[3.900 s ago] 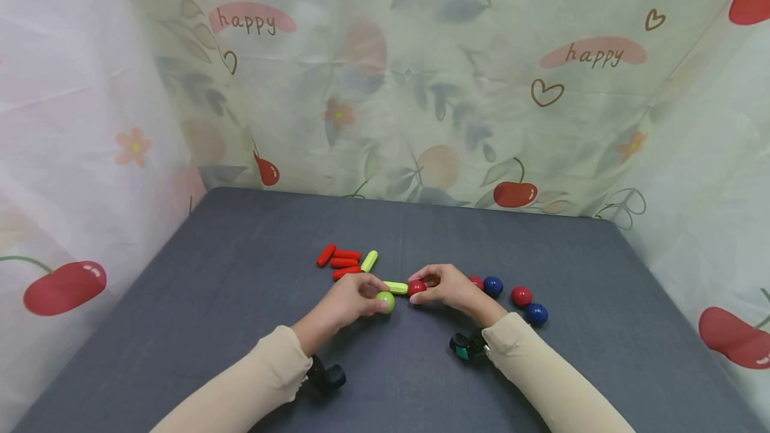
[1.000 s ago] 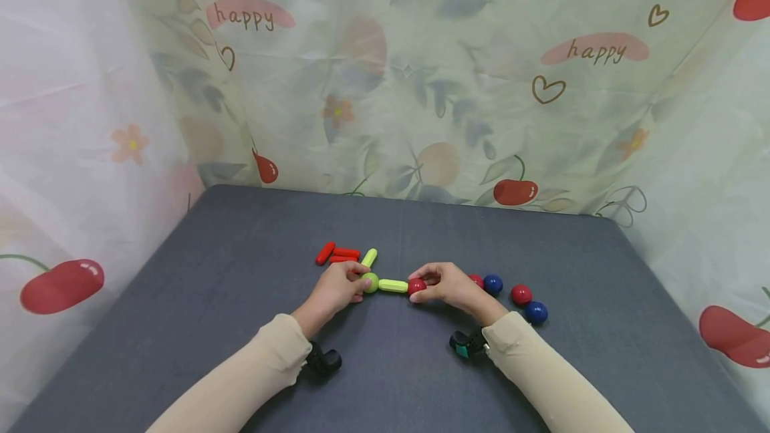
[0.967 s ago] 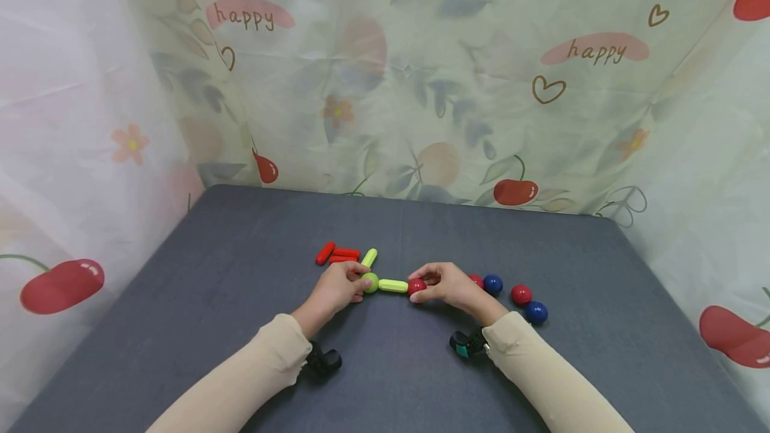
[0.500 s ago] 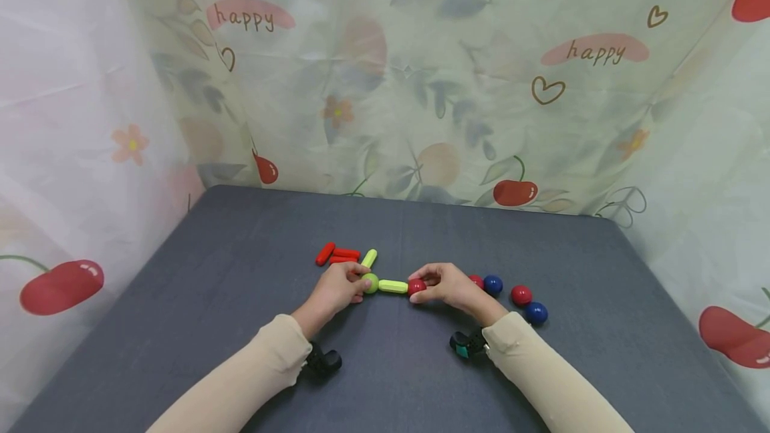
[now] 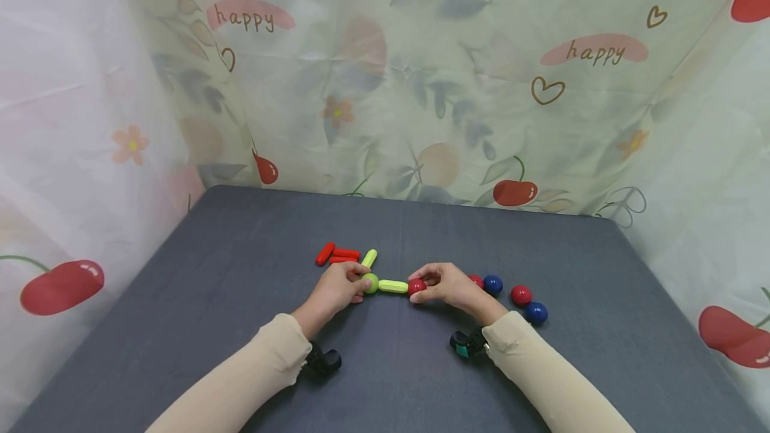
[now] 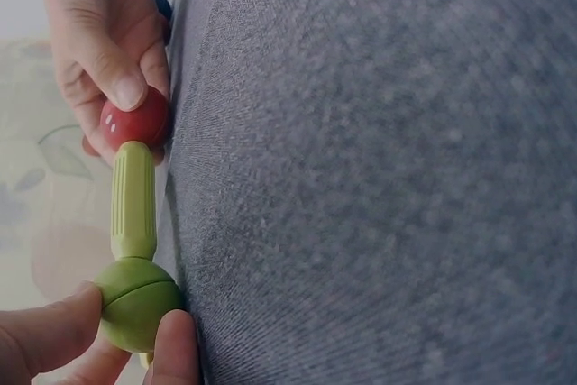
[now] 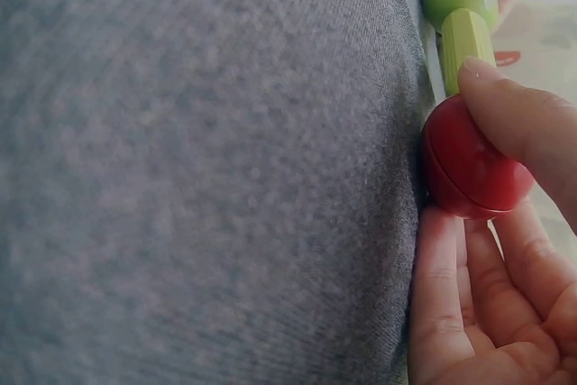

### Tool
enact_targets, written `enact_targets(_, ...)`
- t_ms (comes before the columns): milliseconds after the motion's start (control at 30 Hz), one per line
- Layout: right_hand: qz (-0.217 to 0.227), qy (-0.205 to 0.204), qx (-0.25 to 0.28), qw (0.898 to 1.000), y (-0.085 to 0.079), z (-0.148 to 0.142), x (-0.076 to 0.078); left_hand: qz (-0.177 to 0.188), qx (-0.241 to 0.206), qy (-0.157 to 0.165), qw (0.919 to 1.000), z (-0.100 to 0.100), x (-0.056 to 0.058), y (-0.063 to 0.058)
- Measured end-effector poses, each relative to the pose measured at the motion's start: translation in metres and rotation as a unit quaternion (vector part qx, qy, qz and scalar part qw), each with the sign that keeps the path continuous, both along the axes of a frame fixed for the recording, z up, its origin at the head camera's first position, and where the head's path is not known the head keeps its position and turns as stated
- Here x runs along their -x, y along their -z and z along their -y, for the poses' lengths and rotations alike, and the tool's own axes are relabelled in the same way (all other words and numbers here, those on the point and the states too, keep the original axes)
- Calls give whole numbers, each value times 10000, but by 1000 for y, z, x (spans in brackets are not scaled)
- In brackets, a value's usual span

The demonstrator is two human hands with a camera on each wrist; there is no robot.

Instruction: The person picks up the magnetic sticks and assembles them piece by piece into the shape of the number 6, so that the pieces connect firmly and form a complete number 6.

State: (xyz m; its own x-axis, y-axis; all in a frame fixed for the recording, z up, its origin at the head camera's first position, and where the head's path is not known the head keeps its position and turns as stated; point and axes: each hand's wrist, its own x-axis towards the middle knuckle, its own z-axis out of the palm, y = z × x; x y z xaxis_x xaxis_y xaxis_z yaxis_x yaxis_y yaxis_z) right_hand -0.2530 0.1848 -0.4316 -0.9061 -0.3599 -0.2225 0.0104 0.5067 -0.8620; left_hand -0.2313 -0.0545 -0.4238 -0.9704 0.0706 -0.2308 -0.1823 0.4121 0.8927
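Note:
My left hand [image 5: 338,286] pinches a green ball [image 5: 371,283] between thumb and fingers. From that ball a yellow-green ribbed rod [image 5: 394,286] runs to a red ball [image 5: 416,287], which my right hand [image 5: 448,286] holds between thumb and fingers. Both wrist views show the rod's ends meeting the two balls in one straight line. Just behind the green ball lies a second yellow-green rod [image 5: 369,258], pointing away. The left hand partly covers the red rods beside it.
Several red rods [image 5: 325,254] lie in a group behind the left hand. Right of the right hand are a blue ball [image 5: 493,284] with a partly hidden red ball [image 5: 477,281], and another red ball [image 5: 521,295] beside a blue one. A patterned curtain [image 5: 409,85] surrounds the dark table [image 5: 397,366].
The left hand has carried the green ball left and slightly back, from in front of the rod to its left end. Over the last second nothing visibly moves; the right hand stays put.

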Motion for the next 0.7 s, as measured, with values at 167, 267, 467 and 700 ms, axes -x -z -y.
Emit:
enact_targets(167, 64, 44, -32, 10000, 0, 0, 0, 40, -165, 63, 9998, 2, 0, 0)
enact_targets(267, 58, 44, -30, 10000, 1, 0, 1, 74, -294, 94, 9995, 5, 0, -1)
enact_targets(467, 27, -8, -10, 10000, 2, 0, 1, 147, -468, 81, 9988, 16, 4, -12)
enact_targets(700, 33, 45, -4, 10000, 2, 0, 0, 253, -370, -252, 9987, 33, 14, -32)
